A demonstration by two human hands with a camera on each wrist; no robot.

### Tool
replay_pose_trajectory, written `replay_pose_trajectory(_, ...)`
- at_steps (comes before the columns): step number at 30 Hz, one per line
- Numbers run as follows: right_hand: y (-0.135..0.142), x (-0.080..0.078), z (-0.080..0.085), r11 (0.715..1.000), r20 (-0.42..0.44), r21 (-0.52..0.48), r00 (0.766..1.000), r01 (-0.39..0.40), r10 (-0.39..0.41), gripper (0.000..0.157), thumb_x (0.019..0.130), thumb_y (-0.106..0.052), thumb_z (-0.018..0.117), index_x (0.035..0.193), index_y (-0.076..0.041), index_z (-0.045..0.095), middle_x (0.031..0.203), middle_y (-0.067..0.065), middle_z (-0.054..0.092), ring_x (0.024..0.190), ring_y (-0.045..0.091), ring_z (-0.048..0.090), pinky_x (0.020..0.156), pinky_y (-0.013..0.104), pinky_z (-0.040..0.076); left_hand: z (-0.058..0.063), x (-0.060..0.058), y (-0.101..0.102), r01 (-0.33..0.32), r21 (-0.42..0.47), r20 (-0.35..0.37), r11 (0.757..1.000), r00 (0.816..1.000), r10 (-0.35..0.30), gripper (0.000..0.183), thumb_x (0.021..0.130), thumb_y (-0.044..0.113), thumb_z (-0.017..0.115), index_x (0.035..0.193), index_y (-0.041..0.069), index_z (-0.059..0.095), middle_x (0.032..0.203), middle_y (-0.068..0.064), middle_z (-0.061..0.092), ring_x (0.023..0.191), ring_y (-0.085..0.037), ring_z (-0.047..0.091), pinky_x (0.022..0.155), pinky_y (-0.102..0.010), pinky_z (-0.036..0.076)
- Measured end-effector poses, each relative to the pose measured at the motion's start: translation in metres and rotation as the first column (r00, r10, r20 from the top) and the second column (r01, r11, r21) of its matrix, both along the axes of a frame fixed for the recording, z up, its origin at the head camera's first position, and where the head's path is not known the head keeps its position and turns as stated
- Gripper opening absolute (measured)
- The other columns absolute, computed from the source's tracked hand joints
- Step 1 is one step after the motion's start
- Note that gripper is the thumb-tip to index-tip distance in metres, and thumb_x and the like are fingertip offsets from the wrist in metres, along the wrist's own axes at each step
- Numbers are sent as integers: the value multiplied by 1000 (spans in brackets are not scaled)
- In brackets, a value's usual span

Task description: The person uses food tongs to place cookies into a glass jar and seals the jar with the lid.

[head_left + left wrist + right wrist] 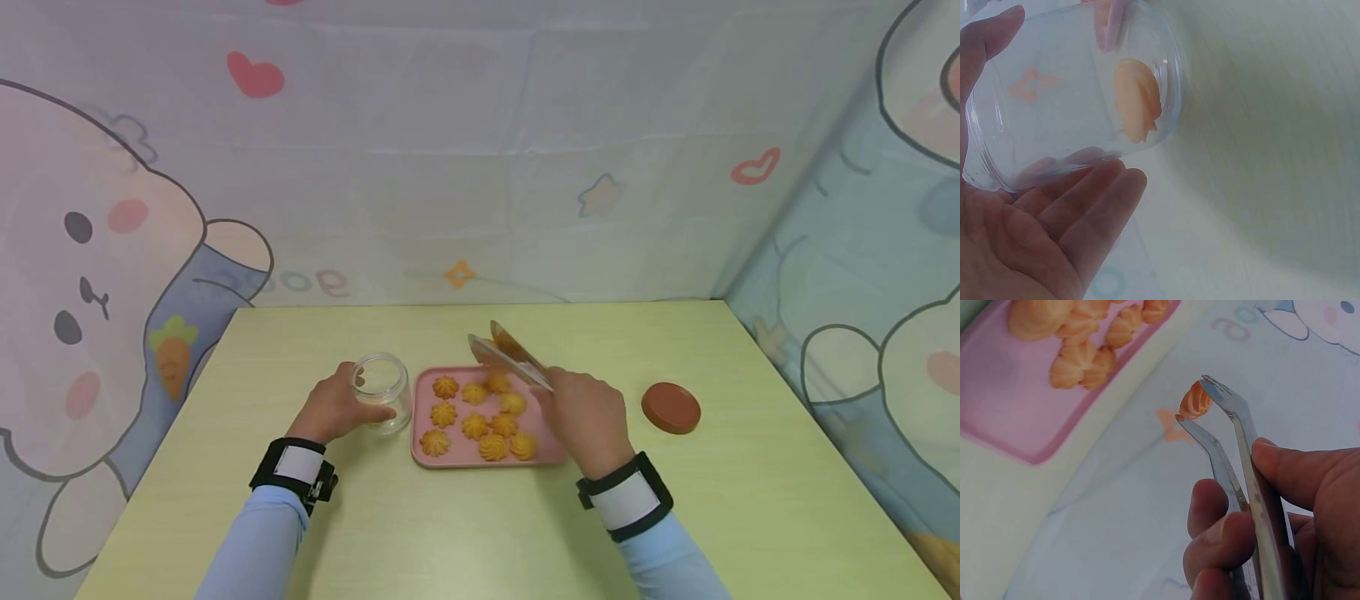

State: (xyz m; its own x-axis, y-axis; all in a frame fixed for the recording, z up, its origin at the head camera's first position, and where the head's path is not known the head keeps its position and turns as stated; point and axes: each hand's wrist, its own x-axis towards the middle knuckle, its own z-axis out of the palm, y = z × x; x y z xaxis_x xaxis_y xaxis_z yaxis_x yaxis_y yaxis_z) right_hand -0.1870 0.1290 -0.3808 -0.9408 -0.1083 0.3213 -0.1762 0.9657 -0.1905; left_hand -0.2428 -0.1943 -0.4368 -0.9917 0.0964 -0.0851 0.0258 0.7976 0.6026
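Observation:
My left hand (330,408) grips a clear glass jar (392,392) at the left end of a pink tray (459,460). One piped cookie (1137,100) lies in the bottom of the jar, as the left wrist view shows. In my right hand (588,417) is a pair of metal tongs (1244,440), held between thumb and fingers. The fork-like tips pinch a ridged cookie (1194,402), raised over the back of the tray. Several golden swirl cookies (474,427) rest on the tray, some partly hidden behind the tongs.
A round reddish-brown lid (671,407) lies on the pale wooden table (450,533), to the right of my right hand. Behind the table's back edge hangs a cartoon-printed cloth (420,167), and more of it covers both sides.

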Motion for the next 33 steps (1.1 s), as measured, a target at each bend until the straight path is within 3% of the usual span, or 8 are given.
replay_pose_trajectory(4,-12,0,8,1000,17,9,1000,-25,25,29,85,-34,70,94,-6,71,53,5,57,41,18,47,32,29,37,-1,-1,-1,-1,-1,1,1000,1000,1,97,66,45,82,133,-9,36,120,-30,58,99,-35,56,86,-51,49)
replay_pose_trajectory(17,-52,1,23,984,-58,110,988,-137,144,25,83,-34,72,81,-10,68,53,0,53,43,13,45,33,27,38,-2,-1,0,3,-9,-7,1000,1000,-3,96,67,44,81,132,-10,36,121,-30,58,100,-36,56,87,-52,49)
replay_pose_trajectory(24,-69,3,29,959,-117,211,969,-190,218,23,85,-35,69,79,-13,69,50,-3,49,38,11,39,32,24,28,-1,-1,-1,10,-7,-3,1000,1000,-10,97,67,45,81,132,-10,36,121,-31,58,99,-36,56,87,-51,48)
replay_pose_trajectory(28,-80,4,30,962,-50,175,974,-211,223,26,86,-37,68,78,-12,65,51,-3,47,38,11,40,33,22,24,0,-1,0,8,-9,1,1000,1000,-8,95,67,44,81,132,-10,36,118,-29,59,96,-34,57,85,-50,49)
replay_pose_trajectory(33,-92,3,30,962,5,148,973,-229,230,29,87,-38,67,77,-11,63,54,-3,50,43,11,44,34,23,31,2,0,0,8,-1,10,1000,1000,-8,94,69,43,80,133,-9,35,117,-28,59,94,-33,57,83,-50,49)
